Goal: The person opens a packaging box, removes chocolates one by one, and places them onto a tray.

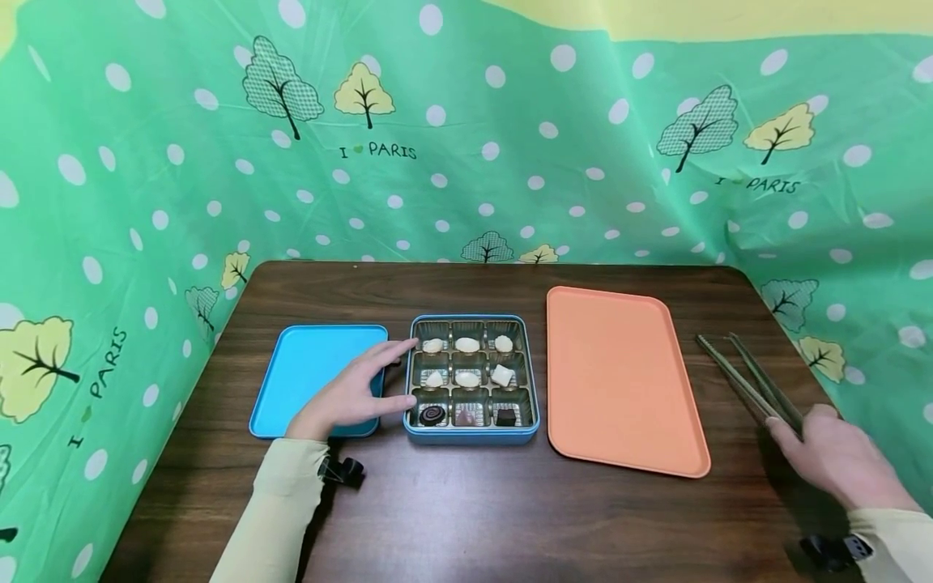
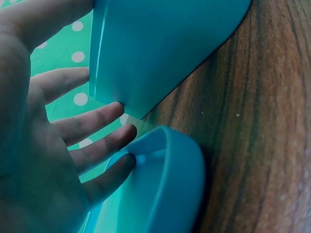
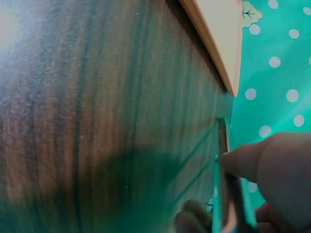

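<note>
A blue tin with a gold divided insert stands mid-table in the head view. White pieces fill its back two rows; dark chocolates lie in the front row. My left hand rests against the tin's left side, thumb and index finger spread and touching its rim. In the left wrist view, the other fingers extend above the blue lid. At the far right, my right hand grips metal tongs, their arms apart at the tips with nothing between them.
The shallow blue lid lies left of the tin, partly under my left forearm and hand. An orange tray with nothing on it lies between the tin and the tongs. A green dotted cloth hangs behind the brown table.
</note>
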### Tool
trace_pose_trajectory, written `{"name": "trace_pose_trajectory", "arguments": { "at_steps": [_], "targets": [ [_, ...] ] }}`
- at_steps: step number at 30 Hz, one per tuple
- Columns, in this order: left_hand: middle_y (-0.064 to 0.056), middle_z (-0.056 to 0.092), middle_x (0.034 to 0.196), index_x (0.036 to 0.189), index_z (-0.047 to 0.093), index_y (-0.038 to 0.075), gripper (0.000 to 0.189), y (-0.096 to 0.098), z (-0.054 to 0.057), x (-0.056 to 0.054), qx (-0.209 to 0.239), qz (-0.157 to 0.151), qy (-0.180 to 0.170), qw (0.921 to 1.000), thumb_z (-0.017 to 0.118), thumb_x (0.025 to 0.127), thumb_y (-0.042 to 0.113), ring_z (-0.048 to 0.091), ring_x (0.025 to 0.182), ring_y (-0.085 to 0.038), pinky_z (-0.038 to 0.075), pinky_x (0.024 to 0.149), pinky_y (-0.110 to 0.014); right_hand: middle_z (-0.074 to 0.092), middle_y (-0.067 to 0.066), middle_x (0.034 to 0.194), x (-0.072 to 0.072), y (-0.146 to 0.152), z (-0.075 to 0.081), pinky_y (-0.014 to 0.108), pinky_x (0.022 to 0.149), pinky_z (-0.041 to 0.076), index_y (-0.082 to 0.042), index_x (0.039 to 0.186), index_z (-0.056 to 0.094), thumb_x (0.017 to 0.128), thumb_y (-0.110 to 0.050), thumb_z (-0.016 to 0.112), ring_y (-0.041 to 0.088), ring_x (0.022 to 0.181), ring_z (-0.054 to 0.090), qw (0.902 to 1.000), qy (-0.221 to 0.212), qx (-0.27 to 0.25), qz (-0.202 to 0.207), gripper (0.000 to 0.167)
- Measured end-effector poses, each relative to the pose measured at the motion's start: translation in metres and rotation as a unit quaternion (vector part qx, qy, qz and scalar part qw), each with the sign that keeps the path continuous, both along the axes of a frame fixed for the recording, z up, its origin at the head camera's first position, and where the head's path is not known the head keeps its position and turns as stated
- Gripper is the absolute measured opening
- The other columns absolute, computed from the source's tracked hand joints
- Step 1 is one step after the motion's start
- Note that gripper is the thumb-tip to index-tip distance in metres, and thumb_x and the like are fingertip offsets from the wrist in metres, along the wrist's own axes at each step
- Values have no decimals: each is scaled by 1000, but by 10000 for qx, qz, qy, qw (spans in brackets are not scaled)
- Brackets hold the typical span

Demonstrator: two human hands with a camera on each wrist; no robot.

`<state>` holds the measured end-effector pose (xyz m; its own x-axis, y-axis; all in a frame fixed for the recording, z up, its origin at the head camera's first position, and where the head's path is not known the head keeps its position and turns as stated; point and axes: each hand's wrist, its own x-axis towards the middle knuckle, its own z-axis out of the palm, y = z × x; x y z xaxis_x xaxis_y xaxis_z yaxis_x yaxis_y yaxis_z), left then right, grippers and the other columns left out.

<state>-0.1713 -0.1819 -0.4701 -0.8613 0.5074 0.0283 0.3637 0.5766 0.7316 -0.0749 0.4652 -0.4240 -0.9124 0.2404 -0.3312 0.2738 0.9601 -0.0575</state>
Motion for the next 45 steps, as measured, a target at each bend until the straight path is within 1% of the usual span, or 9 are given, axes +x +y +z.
{"name": "trace_pose_trajectory", "arguments": {
  "at_steps": [5,9,12,18,22,29,34,38,45],
  "targets": [
    [-12,38,166,165,37,31,88,-1,0,-1,18,23,-45,10000,81,90,48,42,149,-39,34,115,-69,48,27,70,1,-8,4,51,57,46,14,93,34,112,-44,40,38,61,56,9974,664,-92,-253,61],
    [-10,39,166,165,38,32,88,-1,0,-2,17,25,-58,10000,81,90,48,43,147,-36,35,115,-68,51,30,74,0,-14,7,51,53,45,25,114,36,111,-50,40,39,61,57,9933,1134,-74,-211,75],
    [-10,39,166,165,38,31,87,-2,1,-3,25,-4,-34,10000,81,91,49,44,147,-35,36,115,-68,55,31,78,-1,-20,10,49,50,44,24,129,36,109,-54,44,39,61,57,9887,1488,-101,-144,81],
    [-9,40,165,165,38,30,87,-2,1,-3,82,-47,37,9999,81,91,49,48,144,-34,39,113,-67,59,15,77,-4,-38,17,38,48,37,9,129,50,107,-49,57,25,57,52,9717,2313,-323,347,62],
    [-10,41,164,165,39,27,87,-2,0,-2,106,-74,71,9999,81,91,48,48,143,-34,39,112,-67,57,2,74,-8,-55,23,32,51,34,1,125,61,103,-40,67,8,57,44,9532,2867,-606,742,48],
    [-8,39,165,165,37,30,88,-1,-3,-1,106,-19,-59,9999,80,91,48,47,145,-34,39,113,-67,62,-8,66,-16,-89,37,19,49,34,-1,117,78,85,-22,89,-9,56,44,8982,3949,-1332,1398,40],
    [-6,39,165,165,37,32,88,-1,-5,-1,120,3,-99,9999,81,91,47,47,144,-33,38,114,-66,63,-10,62,-24,-118,44,18,45,33,-6,118,81,79,-12,93,-4,49,45,8756,4061,-1819,1882,41],
    [-7,40,165,165,37,30,88,-1,-5,-1,111,7,-75,9999,81,91,47,46,145,-34,38,113,-67,61,-13,62,-32,-144,49,16,44,34,-8,117,82,80,-10,93,-1,49,45,8676,3924,-2053,2261,38],
    [-8,41,164,165,36,36,89,-1,-5,0,97,78,-137,9998,81,90,50,46,145,-34,38,113,-68,59,-19,71,-50,-182,59,14,49,34,-12,114,83,82,-10,91,-1,54,44,8415,3629,-2173,3362,34]
  ]
}}
